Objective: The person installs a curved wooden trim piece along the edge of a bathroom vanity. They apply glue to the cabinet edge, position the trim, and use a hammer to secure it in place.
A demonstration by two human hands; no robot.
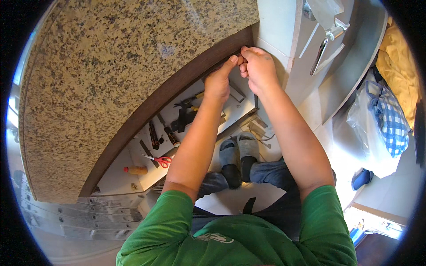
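Both my hands are raised to the dark brown strip (186, 80) that runs below the granite countertop (133, 66), near its right end. My left hand (219, 82) has its thumb stretched along the strip toward the other hand, its curled fingers mostly hidden. Close beside it, my right hand (258, 67) is closed, thumb and fingertips pinched together against the strip's lower edge. Whatever the fingertips hold is too small or too covered to make out. The two hands nearly touch at the thumbs.
Below the strip, a white surface carries red-handled scissors (163, 161), utility knives (154, 135), pliers (186, 104) and a red-capped bottle (136, 170). To the right stand a grey panel with a metal handle (319, 57) and a plastic bag (372, 137). My slippered feet (230, 150) are below.
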